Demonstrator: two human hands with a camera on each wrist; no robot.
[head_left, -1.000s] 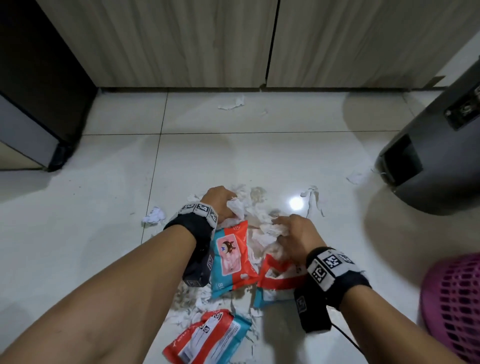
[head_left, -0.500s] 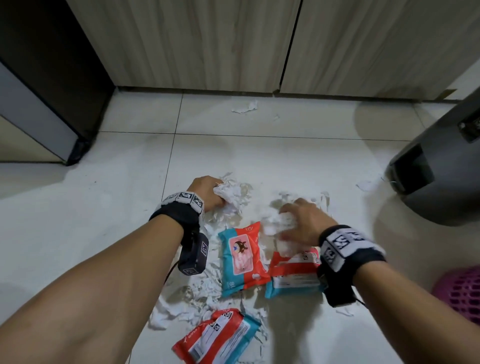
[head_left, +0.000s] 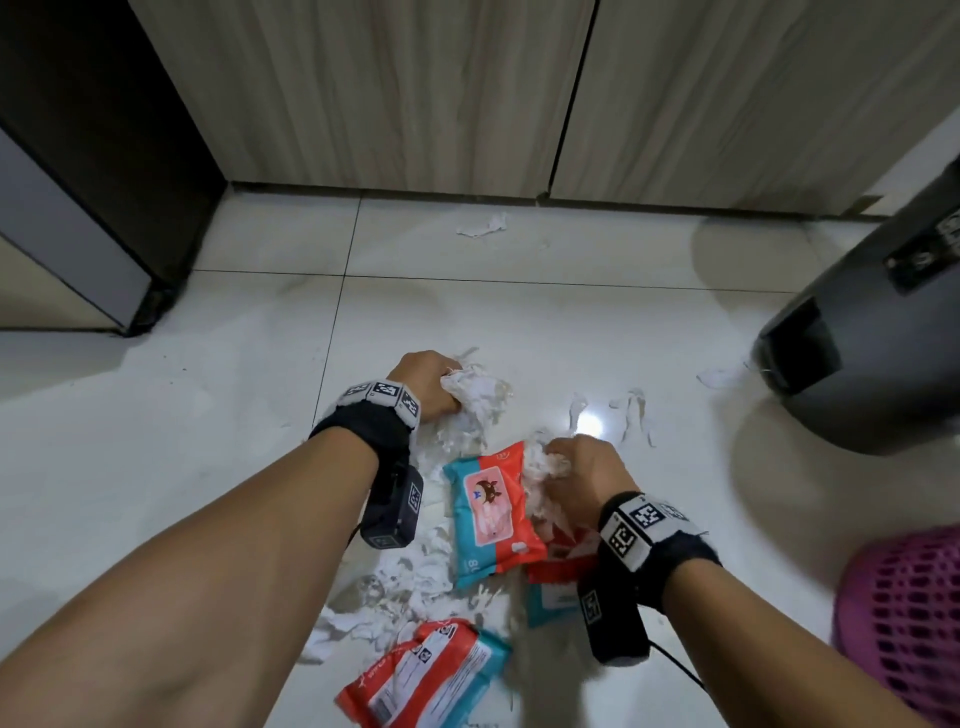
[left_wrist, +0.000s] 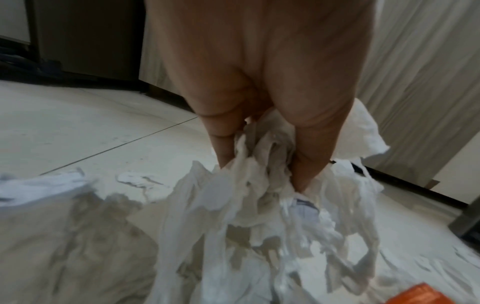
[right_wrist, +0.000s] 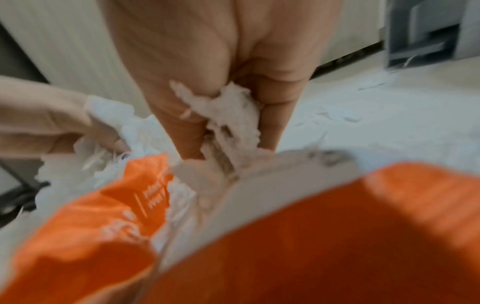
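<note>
Shredded tissue (head_left: 415, 582) strewn over the tile floor (head_left: 208, 467) among red-and-teal wipe packs (head_left: 426, 675). Wad (head_left: 475, 387) at the far edge clamped in the curled left hand (head_left: 423, 382). Second wad (head_left: 545, 462) clenched in the right hand (head_left: 584, 475), touching a pack (head_left: 491, 514). Bunched for carrying off, probably. Left wrist view: fingers (left_wrist: 223, 148) sunk into the wad. Right wrist view alone: pack seemingly open, tissue inside. Head view alone: pink basket (head_left: 904, 613), right.

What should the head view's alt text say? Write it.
The left hand and right hand each grip torn white tissue on a tiled floor, among red-and-blue wipe packs; a pink basket stands to the right.
</note>
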